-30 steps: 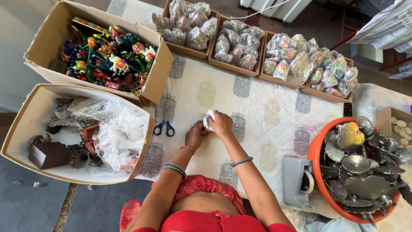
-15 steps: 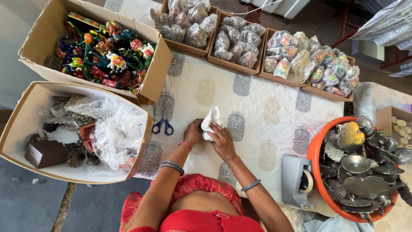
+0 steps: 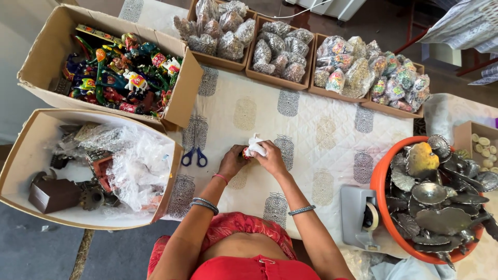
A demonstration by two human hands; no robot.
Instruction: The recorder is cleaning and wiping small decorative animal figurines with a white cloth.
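Hands wrapped a small object at table centre

Both hands met over the patterned tablecloth (image 3: 321, 129). The left hand (image 3: 232, 162) pinched a small colourful item (image 3: 245, 153), while the right hand (image 3: 271, 157) gripped white wrapping (image 3: 255, 146) around it. Blue-handled scissors (image 3: 194, 155) lay just left of them; a grey tape dispenser (image 3: 360, 218) sat well apart, beside an orange tub (image 3: 381, 207).

Left hand (image 3: 231, 162) and right hand (image 3: 271, 158) closed together on a small white-wrapped object (image 3: 254, 149) at mid-worktop (image 3: 321, 135), blue-handled scissors (image 3: 194, 156) just left (lying flat), orange tub of metal pieces (image 3: 433, 199) at the right edge
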